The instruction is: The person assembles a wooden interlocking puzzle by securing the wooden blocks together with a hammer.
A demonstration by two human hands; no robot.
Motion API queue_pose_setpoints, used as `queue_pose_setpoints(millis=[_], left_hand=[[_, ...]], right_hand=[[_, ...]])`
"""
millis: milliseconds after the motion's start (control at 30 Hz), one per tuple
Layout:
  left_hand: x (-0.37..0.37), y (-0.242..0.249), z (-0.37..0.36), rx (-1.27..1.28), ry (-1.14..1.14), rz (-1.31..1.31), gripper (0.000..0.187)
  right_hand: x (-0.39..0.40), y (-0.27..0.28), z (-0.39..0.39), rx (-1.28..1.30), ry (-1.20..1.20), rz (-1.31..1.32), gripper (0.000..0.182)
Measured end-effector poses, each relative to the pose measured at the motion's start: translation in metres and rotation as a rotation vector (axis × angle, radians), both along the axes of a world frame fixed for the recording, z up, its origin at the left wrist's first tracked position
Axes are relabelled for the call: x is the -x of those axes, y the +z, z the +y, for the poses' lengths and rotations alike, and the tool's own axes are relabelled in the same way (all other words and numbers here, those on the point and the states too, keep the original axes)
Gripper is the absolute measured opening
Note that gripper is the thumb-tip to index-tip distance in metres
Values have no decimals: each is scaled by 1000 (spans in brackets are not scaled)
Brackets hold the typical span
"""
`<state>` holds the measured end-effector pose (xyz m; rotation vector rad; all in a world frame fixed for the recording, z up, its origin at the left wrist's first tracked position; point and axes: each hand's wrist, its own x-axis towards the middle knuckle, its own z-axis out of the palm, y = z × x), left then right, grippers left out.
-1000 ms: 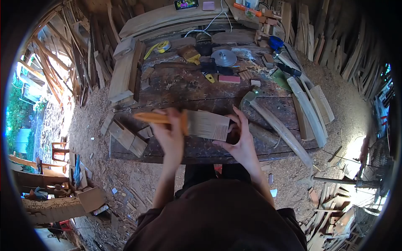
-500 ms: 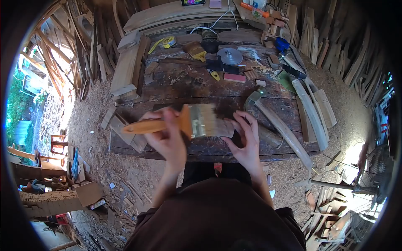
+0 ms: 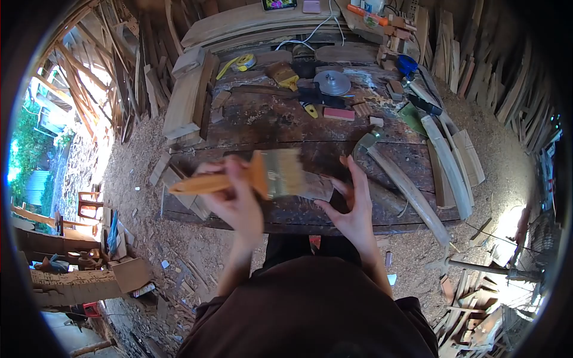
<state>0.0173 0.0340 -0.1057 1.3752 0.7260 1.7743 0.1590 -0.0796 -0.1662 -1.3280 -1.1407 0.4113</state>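
My left hand (image 3: 236, 194) is closed round the orange handle of a wide paintbrush (image 3: 276, 173), whose pale bristles point right. The bristles lie close to a small wood piece (image 3: 317, 187); whether they touch it, I cannot tell. Fingers and thumb of my right hand (image 3: 353, 203) grip the right end of that piece above the worn wooden table (image 3: 262, 134). A hammer (image 3: 406, 188) lies just right of my right hand.
Across the table's far part lie a metal disc (image 3: 332, 83), a yellow tape measure (image 3: 245, 62), a second brush (image 3: 283, 75), a pink block (image 3: 338, 113) and a blue round object (image 3: 406, 64). Wooden boards (image 3: 190, 98) line the left edge.
The brush has moved slightly left relative to the wood piece, showing more of it. The whole view has shifted slightly, with the table a little further right.
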Motion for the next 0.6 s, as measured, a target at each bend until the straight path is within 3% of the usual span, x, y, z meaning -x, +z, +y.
queue_pose_setpoints(millis=[67,133,167,233,267,367,433,567,600], left_hand=[[-17,-5,-18,-63,-92,111,19],[-30,-5,-31,-63,-201,229,14],[-30,-11,-26,-63,-208,225,14],[-21,-26,-4,-106,-139,204,11],[-13,-26,3,-91,-84,152,11],[21,-7,26,50,132,163,13],[33,2,32,-38,226,205,13],[27,17,4,-9,167,180,13],[19,15,-4,-8,55,198,15]], right_hand=[[1,2,-2,11,9,116,97],[-1,2,-6,164,-31,65,74],[-3,1,-8,165,-38,62,74],[-9,0,-7,103,-12,-271,53],[-7,1,-7,136,-16,-201,41],[-4,11,-6,159,-35,-181,39],[-3,12,-4,99,-34,-197,36],[-3,-3,-5,-60,-27,-337,35],[-2,-7,-5,-55,-27,-339,35]])
